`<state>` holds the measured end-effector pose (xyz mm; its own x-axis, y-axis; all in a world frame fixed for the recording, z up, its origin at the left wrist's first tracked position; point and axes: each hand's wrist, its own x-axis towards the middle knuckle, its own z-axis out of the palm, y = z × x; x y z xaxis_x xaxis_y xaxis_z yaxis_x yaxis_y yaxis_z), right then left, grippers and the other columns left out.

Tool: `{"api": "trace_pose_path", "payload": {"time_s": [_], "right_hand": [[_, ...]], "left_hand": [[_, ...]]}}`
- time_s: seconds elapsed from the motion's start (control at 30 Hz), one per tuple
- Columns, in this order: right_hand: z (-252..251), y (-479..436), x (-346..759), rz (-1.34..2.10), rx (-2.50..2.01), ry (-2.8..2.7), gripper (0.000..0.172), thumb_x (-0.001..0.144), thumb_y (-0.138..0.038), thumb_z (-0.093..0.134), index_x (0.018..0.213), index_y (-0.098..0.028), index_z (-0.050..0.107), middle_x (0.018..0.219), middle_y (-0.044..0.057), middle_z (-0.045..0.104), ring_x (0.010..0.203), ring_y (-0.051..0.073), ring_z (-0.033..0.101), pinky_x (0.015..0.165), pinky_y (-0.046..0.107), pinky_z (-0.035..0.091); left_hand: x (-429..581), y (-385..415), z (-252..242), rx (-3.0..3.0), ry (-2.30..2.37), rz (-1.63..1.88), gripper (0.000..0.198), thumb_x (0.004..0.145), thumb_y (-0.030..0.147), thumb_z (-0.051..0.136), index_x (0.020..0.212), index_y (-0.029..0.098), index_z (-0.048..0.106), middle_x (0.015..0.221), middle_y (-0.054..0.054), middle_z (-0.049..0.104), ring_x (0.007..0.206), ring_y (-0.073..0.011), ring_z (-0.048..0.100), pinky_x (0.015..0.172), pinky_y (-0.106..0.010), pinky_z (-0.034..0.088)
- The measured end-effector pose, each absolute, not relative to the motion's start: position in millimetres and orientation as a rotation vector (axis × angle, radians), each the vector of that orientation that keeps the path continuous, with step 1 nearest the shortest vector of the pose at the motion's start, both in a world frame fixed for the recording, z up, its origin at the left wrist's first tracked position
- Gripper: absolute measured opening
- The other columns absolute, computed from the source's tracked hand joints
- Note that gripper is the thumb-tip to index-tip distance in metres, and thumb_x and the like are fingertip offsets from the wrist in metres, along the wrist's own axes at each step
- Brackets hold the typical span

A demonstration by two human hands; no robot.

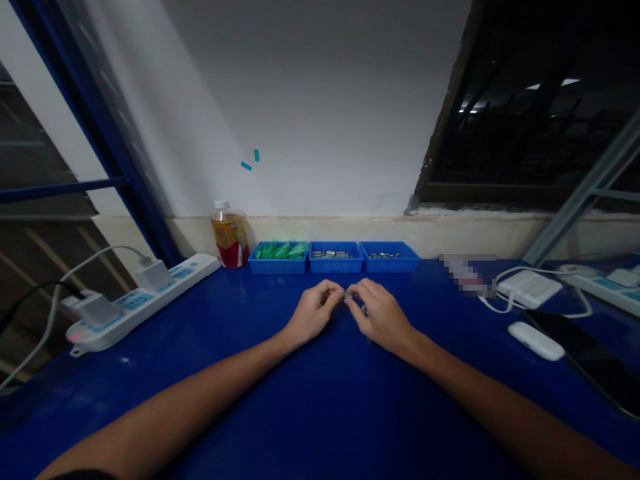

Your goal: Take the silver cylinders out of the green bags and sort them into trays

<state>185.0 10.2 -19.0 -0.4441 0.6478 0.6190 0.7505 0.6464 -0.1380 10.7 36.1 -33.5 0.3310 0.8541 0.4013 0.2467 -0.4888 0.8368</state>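
Observation:
Fingertips of my left hand [315, 310] and my right hand [380, 313] meet over the blue table, pinched on a small metal piece [347, 297] between them. Most of that piece is hidden by the fingers, so its exact kind is unclear. A second shiny bit [365, 310] shows under the curled fingers of my right hand; I cannot tell whether it is part of the same piece. Just beyond the hands stand a blue bin of green plastic pieces [279, 267], a blue bin of metal cylinders [336, 265] and a blue bin of small metal parts [393, 265].
A drink bottle [230, 240] stands left of the bins, beside a white power strip [145, 297] with plugs and cables. At right lie a white charger [530, 289], a white earbud case [537, 341] and a dark phone [590, 363]. A wall [320, 120] rises behind the table.

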Motion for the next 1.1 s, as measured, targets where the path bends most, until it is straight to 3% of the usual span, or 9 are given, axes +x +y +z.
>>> {"api": "trace_pose_path", "payload": {"time_s": [0.07,0.13,0.2,0.3,0.47,0.73,0.83,0.93,1.1], "right_hand": [[-14,21,188,-0.26,-1.107,-2.244,0.013,0.091,-0.023,0.046,0.093,-0.017,0.058,0.088,0.008,0.061,0.083,0.021,0.055,0.074,0.032,0.04],[-5,40,193,-0.3,-1.197,-2.227,0.016,0.091,-0.025,0.047,0.093,-0.016,0.06,0.091,0.009,0.062,0.088,0.022,0.055,0.078,0.032,0.04],[8,66,196,-0.315,-1.361,-2.18,0.019,0.091,-0.029,0.049,0.093,-0.015,0.063,0.094,0.01,0.064,0.093,0.023,0.055,0.083,0.031,0.039],[26,111,193,-0.235,-1.569,-2.22,0.023,0.091,-0.03,0.05,0.095,-0.016,0.067,0.097,0.011,0.067,0.094,0.022,0.057,0.082,0.029,0.039],[32,163,165,-0.101,-1.605,-2.326,0.019,0.085,-0.03,0.058,0.09,-0.019,0.073,0.088,0.008,0.072,0.083,0.019,0.063,0.071,0.023,0.041],[21,177,137,-0.121,-1.681,-2.227,0.02,0.084,-0.027,0.058,0.096,-0.019,0.072,0.096,0.011,0.071,0.092,0.023,0.063,0.078,0.028,0.043],[25,158,138,-0.152,-1.616,-2.178,0.025,0.089,-0.029,0.052,0.102,-0.016,0.069,0.101,0.012,0.069,0.097,0.022,0.06,0.084,0.029,0.041],[21,115,148,-0.17,-1.475,-2.178,0.027,0.094,-0.029,0.044,0.106,-0.016,0.065,0.104,0.009,0.066,0.1,0.019,0.056,0.091,0.029,0.038],[-3,33,170,-0.246,-1.048,-2.375,0.021,0.088,-0.028,0.055,0.104,-0.016,0.06,0.094,0.008,0.063,0.091,0.022,0.053,0.081,0.034,0.04]], "left_hand": [[12,36,-34,2.005,0.998,1.09,0.029,0.092,0.036,0.042,0.096,0.015,0.061,0.086,-0.006,0.065,0.077,-0.0172,0.058,0.072,-0.029,0.047],[13,34,-34,2.17,0.991,1.019,0.033,0.091,0.034,0.045,0.115,0.015,0.056,0.108,-0.011,0.063,0.098,-0.0222,0.058,0.087,-0.035,0.045],[15,30,-34,2.4,0.934,0.892,0.045,0.09,0.034,0.048,0.133,0.02,0.044,0.134,-0.013,0.049,0.122,-0.0273,0.045,0.1,-0.043,0.037],[16,22,-30,2.678,0.855,0.574,0.044,0.093,0.028,0.042,0.137,0.03,0.039,0.145,-0.006,0.038,0.133,-0.0293,0.032,0.103,-0.051,0.03],[15,17,-26,2.756,0.939,0.51,0.033,0.093,0.02,0.039,0.123,0.026,0.051,0.12,-0.006,0.056,0.11,-0.0225,0.05,0.09,-0.038,0.041],[15,20,-32,2.638,1.027,0.686,0.019,0.089,0.018,0.046,0.106,0.021,0.054,0.101,-0.006,0.06,0.093,-0.0215,0.051,0.079,-0.034,0.04],[13,34,-37,2.258,1.066,0.974,0.01,0.089,0.019,0.045,0.095,0.017,0.052,0.087,-0.004,0.06,0.082,-0.0174,0.053,0.074,-0.029,0.041],[9,50,-42,1.773,1.059,1.204,0.013,0.092,0.023,0.041,0.083,0.016,0.049,0.076,-0.002,0.057,0.068,-0.0127,0.051,0.065,-0.024,0.039],[8,53,-42,1.614,0.946,1.204,0.013,0.089,0.027,0.046,0.082,0.016,0.048,0.066,0.003,0.051,0.059,-0.0098,0.047,0.058,-0.021,0.036]]}}
